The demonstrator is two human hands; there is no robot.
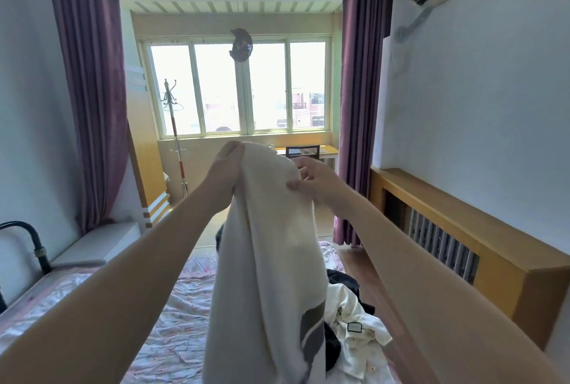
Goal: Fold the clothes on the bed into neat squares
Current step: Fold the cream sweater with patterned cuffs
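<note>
I hold a cream-white garment point(268, 260) up in front of me, hanging long and bunched over the bed point(172, 322). A grey and olive patch shows near its lower edge. My left hand point(226, 164) grips the garment's top left edge. My right hand point(314, 180) pinches the top right part between thumb and fingers. On the bed's right side lies a heap of clothes: a white shirt point(357, 331) with a small label and dark garments point(342, 285) under it.
The bed has a pink floral sheet and a black metal frame point(29, 241) at the left. A wooden radiator cover point(462, 229) runs along the right wall. Purple curtains point(89, 90) frame a window alcove with a coat stand point(175, 136) and a desk point(308, 152).
</note>
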